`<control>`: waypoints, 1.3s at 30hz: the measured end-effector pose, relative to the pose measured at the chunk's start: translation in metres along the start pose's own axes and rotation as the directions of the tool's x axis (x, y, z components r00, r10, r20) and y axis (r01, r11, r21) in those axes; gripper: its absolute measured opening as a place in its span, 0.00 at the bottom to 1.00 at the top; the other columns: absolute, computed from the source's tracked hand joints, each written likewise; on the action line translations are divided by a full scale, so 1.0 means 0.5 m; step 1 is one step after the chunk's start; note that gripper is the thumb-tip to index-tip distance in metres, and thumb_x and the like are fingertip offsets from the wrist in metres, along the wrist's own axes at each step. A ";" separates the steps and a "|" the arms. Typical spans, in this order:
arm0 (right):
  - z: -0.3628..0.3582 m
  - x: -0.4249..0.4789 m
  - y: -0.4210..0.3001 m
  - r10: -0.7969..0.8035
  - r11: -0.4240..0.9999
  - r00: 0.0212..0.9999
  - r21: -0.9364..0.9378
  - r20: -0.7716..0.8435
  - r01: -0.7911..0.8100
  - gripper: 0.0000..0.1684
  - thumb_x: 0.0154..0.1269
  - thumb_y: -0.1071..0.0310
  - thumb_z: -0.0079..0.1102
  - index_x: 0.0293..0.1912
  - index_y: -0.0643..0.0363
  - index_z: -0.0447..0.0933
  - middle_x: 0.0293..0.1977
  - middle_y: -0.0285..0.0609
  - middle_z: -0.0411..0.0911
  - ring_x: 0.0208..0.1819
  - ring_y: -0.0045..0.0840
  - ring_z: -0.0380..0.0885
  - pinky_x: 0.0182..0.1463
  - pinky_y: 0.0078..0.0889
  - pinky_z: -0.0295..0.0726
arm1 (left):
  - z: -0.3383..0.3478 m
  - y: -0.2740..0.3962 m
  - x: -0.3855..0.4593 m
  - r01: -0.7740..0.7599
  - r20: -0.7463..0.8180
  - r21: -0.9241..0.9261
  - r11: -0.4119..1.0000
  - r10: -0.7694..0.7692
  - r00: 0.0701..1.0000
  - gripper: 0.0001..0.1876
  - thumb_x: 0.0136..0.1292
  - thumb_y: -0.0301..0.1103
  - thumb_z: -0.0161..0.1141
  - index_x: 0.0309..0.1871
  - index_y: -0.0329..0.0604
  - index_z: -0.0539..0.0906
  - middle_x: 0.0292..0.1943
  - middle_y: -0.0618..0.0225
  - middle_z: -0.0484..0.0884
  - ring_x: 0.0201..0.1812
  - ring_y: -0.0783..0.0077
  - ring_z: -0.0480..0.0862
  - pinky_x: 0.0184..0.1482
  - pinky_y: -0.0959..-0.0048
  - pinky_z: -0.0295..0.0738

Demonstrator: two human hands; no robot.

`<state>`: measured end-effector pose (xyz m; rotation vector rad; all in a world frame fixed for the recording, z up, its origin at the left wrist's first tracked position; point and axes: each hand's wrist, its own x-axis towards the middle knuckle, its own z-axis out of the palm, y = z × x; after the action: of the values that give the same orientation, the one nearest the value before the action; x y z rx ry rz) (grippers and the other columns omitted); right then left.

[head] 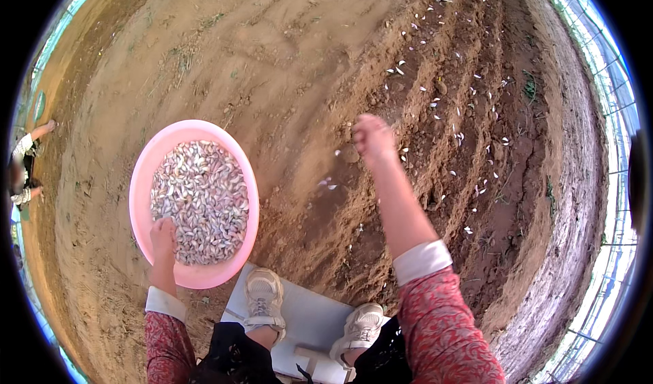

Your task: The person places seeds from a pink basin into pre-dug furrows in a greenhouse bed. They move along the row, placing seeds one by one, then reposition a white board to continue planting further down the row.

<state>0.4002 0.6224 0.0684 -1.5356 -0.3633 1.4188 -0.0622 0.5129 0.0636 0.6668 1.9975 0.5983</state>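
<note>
A pink plastic basin (136,200) filled with garlic cloves (204,195) stands on the soil at the left. At its lower left edge is my left hand (164,237), fingers curled over the cloves; whether it grips any is hidden. My right hand (373,135) hangs over the tilled soil right of the basin, its fingers curled in and slightly blurred; what it may hold does not show. Loose cloves (435,100) lie scattered along furrows (472,108) to the right of my right hand, and a few lie on the soil just below it.
My shoes rest on a pale flat board (306,307) at the bottom. Beyond the furrows, a pale strip of ground (576,154) runs beside a mesh fence (604,67) at the right. Another person's arm (43,129) shows at the far left edge, near a green container (39,106).
</note>
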 end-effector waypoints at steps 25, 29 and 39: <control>0.357 -0.348 0.240 0.160 0.384 0.784 0.694 0.600 -0.609 0.15 0.56 0.56 0.45 0.35 0.56 0.68 0.31 0.36 0.71 0.31 0.20 0.69 0.37 0.22 0.70 | 0.216 0.136 -0.244 -0.911 -0.023 -0.108 0.399 0.915 0.404 0.05 0.52 0.27 0.46 0.24 0.36 0.70 0.32 0.62 0.72 0.37 0.66 0.72 0.39 0.69 0.67; 0.322 -0.330 0.253 0.062 0.335 0.788 0.731 0.613 -0.595 0.14 0.56 0.59 0.46 0.36 0.58 0.68 0.29 0.35 0.71 0.30 0.19 0.70 0.35 0.19 0.71 | 0.237 0.150 -0.259 -0.980 0.147 -0.057 0.191 0.972 0.181 0.04 0.49 0.27 0.48 0.22 0.37 0.70 0.38 0.57 0.72 0.47 0.54 0.68 0.49 0.61 0.60; -0.019 -0.059 0.018 -0.007 0.534 0.995 0.841 0.104 -0.084 0.05 0.47 0.77 0.41 0.26 0.57 0.62 0.20 0.36 0.64 0.17 0.13 0.65 0.16 0.06 0.66 | 0.172 0.070 -0.161 -0.812 -0.018 0.112 0.573 0.818 0.575 0.02 0.48 0.23 0.49 0.26 0.35 0.71 0.41 0.58 0.71 0.46 0.62 0.69 0.50 0.67 0.59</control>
<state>0.3969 0.5914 0.0773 -0.6494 0.3136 1.3823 0.0554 0.4979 0.0958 1.6983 1.6857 1.0812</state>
